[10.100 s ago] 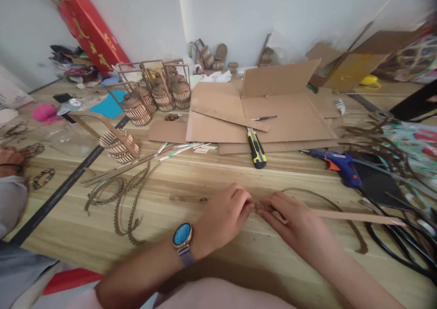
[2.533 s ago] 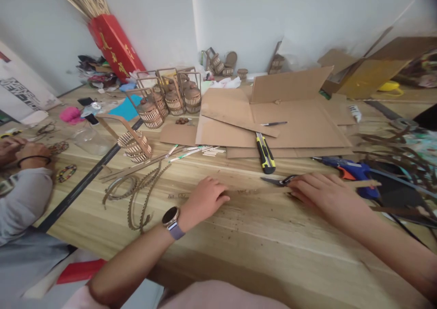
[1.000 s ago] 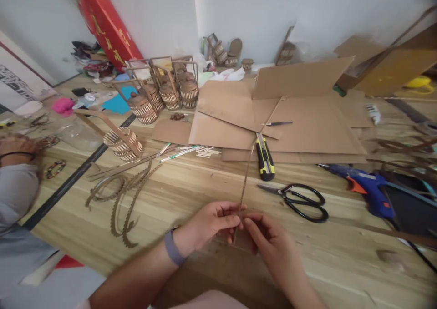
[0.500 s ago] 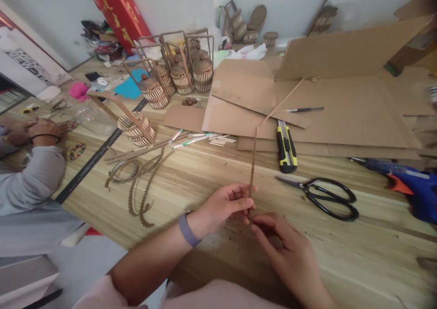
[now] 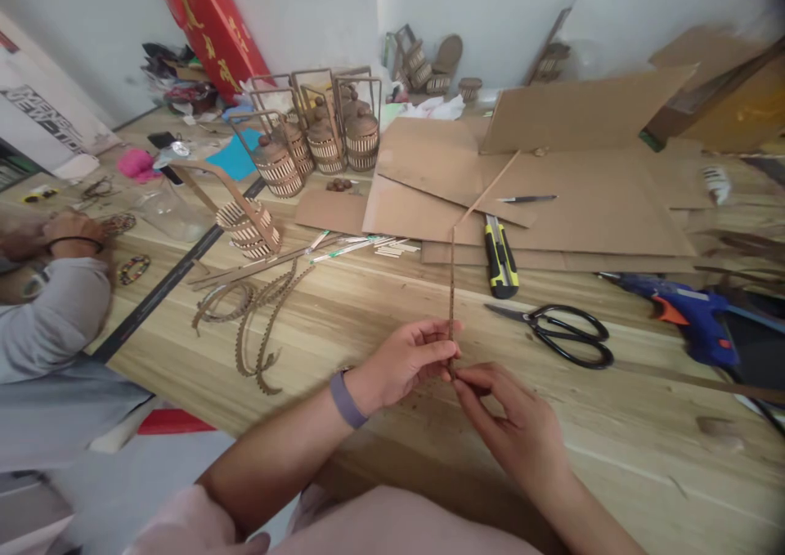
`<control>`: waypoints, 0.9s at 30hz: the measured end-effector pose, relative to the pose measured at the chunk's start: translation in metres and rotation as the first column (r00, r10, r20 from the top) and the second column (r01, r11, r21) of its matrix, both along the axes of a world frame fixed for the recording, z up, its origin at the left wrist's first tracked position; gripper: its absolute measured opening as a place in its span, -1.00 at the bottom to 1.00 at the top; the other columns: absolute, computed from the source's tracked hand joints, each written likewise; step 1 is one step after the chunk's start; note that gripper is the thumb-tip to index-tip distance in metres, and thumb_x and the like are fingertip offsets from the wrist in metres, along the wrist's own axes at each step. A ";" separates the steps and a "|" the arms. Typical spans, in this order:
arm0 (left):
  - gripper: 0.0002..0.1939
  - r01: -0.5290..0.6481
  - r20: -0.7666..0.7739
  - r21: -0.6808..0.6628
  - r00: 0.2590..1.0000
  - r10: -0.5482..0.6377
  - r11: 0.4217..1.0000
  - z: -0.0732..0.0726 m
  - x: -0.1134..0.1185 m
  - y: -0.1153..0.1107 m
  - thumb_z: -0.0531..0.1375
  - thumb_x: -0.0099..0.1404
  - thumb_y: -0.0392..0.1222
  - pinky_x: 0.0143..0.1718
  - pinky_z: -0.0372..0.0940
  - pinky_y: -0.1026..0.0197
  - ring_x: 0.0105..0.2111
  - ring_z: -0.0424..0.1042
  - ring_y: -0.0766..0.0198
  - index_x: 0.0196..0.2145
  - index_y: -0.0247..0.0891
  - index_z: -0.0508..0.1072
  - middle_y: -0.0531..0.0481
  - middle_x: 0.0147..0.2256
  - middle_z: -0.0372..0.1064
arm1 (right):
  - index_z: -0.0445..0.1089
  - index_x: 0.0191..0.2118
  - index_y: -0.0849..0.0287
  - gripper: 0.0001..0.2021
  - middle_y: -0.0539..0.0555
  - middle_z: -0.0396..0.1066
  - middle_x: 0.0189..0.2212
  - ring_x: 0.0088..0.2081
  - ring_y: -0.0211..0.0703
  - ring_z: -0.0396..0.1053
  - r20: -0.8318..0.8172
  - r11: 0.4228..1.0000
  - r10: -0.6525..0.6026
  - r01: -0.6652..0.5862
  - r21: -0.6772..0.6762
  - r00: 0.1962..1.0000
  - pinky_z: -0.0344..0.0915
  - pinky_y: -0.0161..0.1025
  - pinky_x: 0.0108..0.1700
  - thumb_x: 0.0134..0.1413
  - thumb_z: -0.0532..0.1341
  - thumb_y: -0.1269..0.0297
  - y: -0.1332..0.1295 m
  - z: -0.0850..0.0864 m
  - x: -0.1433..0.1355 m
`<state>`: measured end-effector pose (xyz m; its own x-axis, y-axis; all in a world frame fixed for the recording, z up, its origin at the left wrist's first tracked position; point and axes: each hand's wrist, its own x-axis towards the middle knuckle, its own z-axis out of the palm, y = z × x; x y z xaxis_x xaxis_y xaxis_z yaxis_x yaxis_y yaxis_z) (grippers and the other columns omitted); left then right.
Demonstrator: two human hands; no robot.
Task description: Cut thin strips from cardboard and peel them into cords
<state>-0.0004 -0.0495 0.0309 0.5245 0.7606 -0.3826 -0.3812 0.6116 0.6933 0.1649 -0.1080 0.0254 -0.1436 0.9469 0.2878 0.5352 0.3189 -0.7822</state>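
Note:
Between my hands is a long, thin brown cardboard strip, its side lined with small marks or notches. It bends partway along, and its far part reaches over the cardboard sheets. My left hand pinches the strip near its lower end between thumb and fingers. Just below, my right hand has thumb and forefinger closed on the strip's tip. To the right lie black-handled scissors and a yellow and black utility knife. Notched, curled cardboard strips rest to the left.
Cardboard sheets cover the table's back right, with a blue glue gun at the right. Several small lidded baskets stand at the back, and an unlidded handled basket stands nearer. Another person's hands are at the left edge.
The view has turned slightly to the right, so table items appear shifted left. Both hands keep their pinch on the strip, with little visible movement.

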 end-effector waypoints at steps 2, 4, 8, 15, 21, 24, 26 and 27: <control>-0.32 -0.001 -0.006 0.000 1.000 0.001 1.000 0.000 0.000 0.000 0.57 -0.09 -0.01 -0.42 0.23 0.31 -0.48 0.35 0.44 -0.06 -0.37 0.55 0.08 -0.39 0.41 | 0.49 -0.35 0.03 -0.80 0.04 0.54 -0.47 -0.49 -0.20 0.45 0.004 1.000 -0.001 0.001 -0.009 1.000 0.38 -0.26 -0.41 0.26 0.15 0.19 0.000 0.001 0.001; -0.31 0.002 -0.009 -0.005 1.000 -0.002 1.000 -0.001 0.000 0.000 0.58 -0.10 -0.01 -0.42 0.22 0.32 -0.47 0.35 0.44 -0.05 -0.36 0.55 0.08 -0.38 0.41 | 0.49 -0.35 0.02 -0.79 0.05 0.54 -0.47 -0.49 -0.19 0.45 0.004 1.000 -0.004 0.004 -0.017 1.000 0.39 -0.26 -0.41 0.25 0.15 0.18 0.001 0.002 0.001; -0.32 0.011 -0.010 0.001 1.000 -0.011 1.000 -0.003 0.001 -0.001 0.57 -0.09 -0.02 -0.42 0.22 0.32 -0.47 0.34 0.45 -0.04 -0.34 0.55 0.10 -0.38 0.38 | 0.48 -0.37 0.02 -0.80 0.05 0.55 -0.47 -0.48 -0.20 0.46 -0.030 1.000 -0.008 0.007 -0.030 1.000 0.39 -0.26 -0.39 0.23 0.15 0.22 0.002 0.005 0.001; -0.33 -0.008 -0.064 0.117 0.998 0.016 0.993 -0.009 0.003 -0.002 0.52 0.00 0.02 -0.39 0.26 0.28 -0.42 0.36 0.38 0.02 -0.33 0.51 0.08 -0.37 0.35 | 0.54 -0.35 0.07 -0.70 0.05 0.50 -0.50 -0.54 -0.21 0.35 -0.142 0.893 -0.116 0.041 -0.449 0.983 0.30 -0.27 -0.49 0.17 0.20 -0.03 -0.001 -0.003 0.005; -0.41 0.039 -0.182 0.254 0.983 0.008 0.966 -0.008 0.004 -0.004 0.43 0.13 -0.04 -0.36 0.28 0.25 -0.43 0.36 0.36 0.04 -0.38 0.46 0.11 -0.39 0.29 | 0.51 -0.36 0.10 -0.65 -0.06 0.30 -0.67 -0.60 -0.26 0.25 -0.235 0.778 -0.215 0.021 -0.628 0.948 0.22 -0.29 -0.51 0.08 0.24 -0.10 0.001 -0.007 0.005; -0.46 0.048 -0.208 0.273 0.978 0.010 0.961 -0.006 0.004 -0.005 0.39 0.16 -0.08 -0.35 0.29 0.25 -0.40 0.38 0.34 0.04 -0.36 0.44 0.08 -0.36 0.32 | 0.50 -0.39 0.11 -0.62 -0.06 0.30 -0.67 -0.62 -0.27 0.23 -0.247 0.762 -0.231 0.017 -0.647 0.941 0.21 -0.28 -0.53 0.03 0.25 -0.14 0.002 -0.011 0.005; -0.49 0.054 -0.226 0.281 0.974 0.011 0.958 -0.006 0.004 -0.005 0.38 0.18 -0.10 -0.32 0.30 0.24 -0.38 0.38 0.33 0.03 -0.34 0.44 0.07 -0.34 0.33 | 0.49 -0.41 0.11 -0.60 -0.06 0.28 -0.69 -0.64 -0.27 0.21 -0.251 0.760 -0.219 0.003 -0.650 0.943 0.21 -0.27 -0.54 0.00 0.26 -0.18 0.003 -0.016 0.006; -0.50 0.057 -0.233 0.287 0.972 0.012 0.956 -0.007 0.004 -0.006 0.37 0.18 -0.11 -0.32 0.30 0.24 -0.38 0.38 0.33 0.03 -0.34 0.44 0.06 -0.33 0.33 | 0.50 -0.42 0.11 -0.59 -0.07 0.28 -0.69 -0.64 -0.27 0.21 -0.253 0.759 -0.215 -0.002 -0.651 0.943 0.21 -0.27 -0.54 -0.01 0.26 -0.19 0.003 -0.018 0.006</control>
<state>0.0037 -0.0552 0.0242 0.4667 0.8457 -0.2588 -0.1793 0.3771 0.9087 0.1713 -0.1045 0.0071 -0.0414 0.9262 -0.3747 0.2445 -0.3542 -0.9026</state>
